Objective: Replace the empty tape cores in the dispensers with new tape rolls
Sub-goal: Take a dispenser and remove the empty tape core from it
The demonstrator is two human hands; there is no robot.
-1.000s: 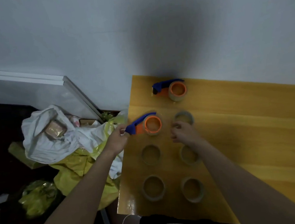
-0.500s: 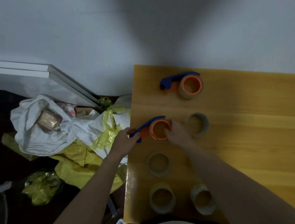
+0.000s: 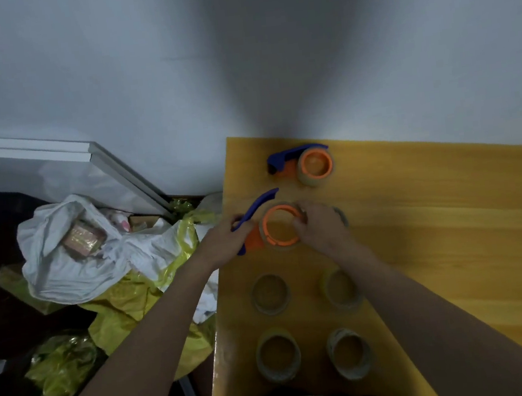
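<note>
My left hand grips the blue handle of a blue-and-orange tape dispenser near the table's left edge. My right hand holds the ring on the dispenser's orange hub, fingers curled round its right rim. A second dispenser with an orange hub lies farther back by the wall. Several tape rolls lie flat on the table: one and another in the middle row, two more by the near edge. A further roll peeks out behind my right hand.
The yellow wooden table meets a white wall at the back. Left of it, on the dark floor, lie a white plastic bag and yellow bags. A white board leans on the wall.
My right hand moved left from the loose roll onto the dispenser's hub. The dispenser in my left hand has tilted, its handle now pointing up and away.
</note>
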